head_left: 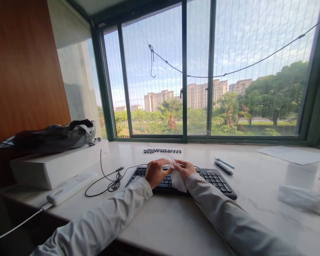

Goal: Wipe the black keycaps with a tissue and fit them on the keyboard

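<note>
A black keyboard (pixel 214 179) lies on the pale marble windowsill desk (pixel 170 220). Both hands hover over its middle. My left hand (pixel 156 172) and my right hand (pixel 185 169) together pinch a white wipe (pixel 177 179), which hangs down over the keys between them. What the fingertips grip inside the wipe is hidden. A row of loose black keycaps (pixel 162 150) lies farther back near the window. The keyboard's black cable (pixel 110 183) coils to the left.
A white box (pixel 56 167) with a dark bag (pixel 56 137) on top stands at left, a white power strip (pixel 72 187) in front of it. Two pens (pixel 224 166) lie right of the keyboard. Paper (pixel 292 154) and a plastic wrapper (pixel 302 199) sit far right.
</note>
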Available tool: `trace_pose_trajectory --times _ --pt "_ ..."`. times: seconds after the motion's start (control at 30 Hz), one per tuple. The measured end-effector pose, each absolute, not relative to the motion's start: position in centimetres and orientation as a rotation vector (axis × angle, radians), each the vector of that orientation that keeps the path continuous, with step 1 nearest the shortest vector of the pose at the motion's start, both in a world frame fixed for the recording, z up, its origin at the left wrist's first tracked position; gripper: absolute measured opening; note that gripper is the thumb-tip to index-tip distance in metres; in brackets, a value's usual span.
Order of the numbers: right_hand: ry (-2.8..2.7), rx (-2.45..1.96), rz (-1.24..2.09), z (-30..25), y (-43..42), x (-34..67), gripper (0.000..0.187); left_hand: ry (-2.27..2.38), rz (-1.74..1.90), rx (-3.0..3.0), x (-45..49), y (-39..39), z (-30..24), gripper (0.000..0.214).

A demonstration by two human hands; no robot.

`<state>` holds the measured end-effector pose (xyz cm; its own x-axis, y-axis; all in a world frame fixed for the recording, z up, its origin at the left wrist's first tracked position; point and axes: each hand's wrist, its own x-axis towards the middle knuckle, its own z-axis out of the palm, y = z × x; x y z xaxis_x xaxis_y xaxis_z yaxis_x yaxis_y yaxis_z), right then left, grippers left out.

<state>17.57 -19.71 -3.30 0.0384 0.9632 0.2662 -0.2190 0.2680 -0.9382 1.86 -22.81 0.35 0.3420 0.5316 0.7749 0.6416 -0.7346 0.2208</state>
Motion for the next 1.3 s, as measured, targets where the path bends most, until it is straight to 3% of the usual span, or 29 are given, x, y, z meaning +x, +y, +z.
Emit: trace_pose_trajectory --times 0.37,0.83,1.3 --pt "-1.231 -0.989 1.066 -2.6 -19.8 18.8 0.049 -1.090 -1.312 -2.515 1.8 -22.3 0.1 0.019" --pt "-1.280 -0.929 1.039 -2.3 -20.1 18.4 0.072 -1.182 -1.375 -2.461 1.9 -23.0 0.7 0.016" --pt "-1.251 -0.957 1.128 -2.4 -19.8 18.6 0.067 -1.170 -1.411 -2.393 1.7 -22.9 0.5 0.017"
